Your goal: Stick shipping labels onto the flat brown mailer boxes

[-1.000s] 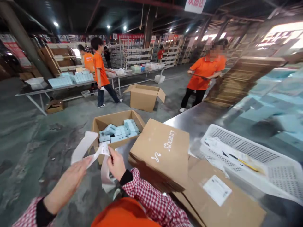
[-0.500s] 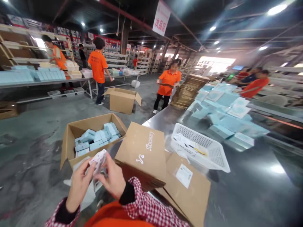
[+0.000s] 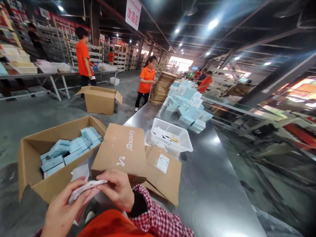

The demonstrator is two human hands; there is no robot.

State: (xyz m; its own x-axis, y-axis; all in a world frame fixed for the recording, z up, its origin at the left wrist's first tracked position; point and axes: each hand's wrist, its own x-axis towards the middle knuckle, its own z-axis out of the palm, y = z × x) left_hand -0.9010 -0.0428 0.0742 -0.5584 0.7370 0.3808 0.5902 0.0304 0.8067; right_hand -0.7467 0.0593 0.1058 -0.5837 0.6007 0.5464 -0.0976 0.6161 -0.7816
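Both hands are on a folded white printed paper (image 3: pixel 86 186). My left hand (image 3: pixel 63 205) pinches its left end between thumb and fingers. At the other end, the thumb and fingertips of my right hand (image 3: pixel 118 190) close on it. Another white sheet (image 3: pixel 81 171) shows just behind the paper. Left of my hands stands an open carton (image 3: pixel 27 164) holding several light blue boxes (image 3: pixel 71 148). A stack of flat brown cardboard (image 3: pixel 118 144) with white lettering lies beyond my right hand.
A white perforated basket (image 3: pixel 186 144) with a yellow-handled tool sits on the metal table (image 3: pixel 202 187). Labelled brown cardboard (image 3: pixel 170 184) lies before it. Light blue boxes (image 3: pixel 189 105) are piled farther back. A co-worker (image 3: pixel 146 80) stands by stacked cardboard (image 3: pixel 161 87); another open carton (image 3: pixel 98 102) is on the floor.
My view has swung right, so the carton and table appear farther left. The paper has tilted from upright to nearly level, and both hands still hold it.
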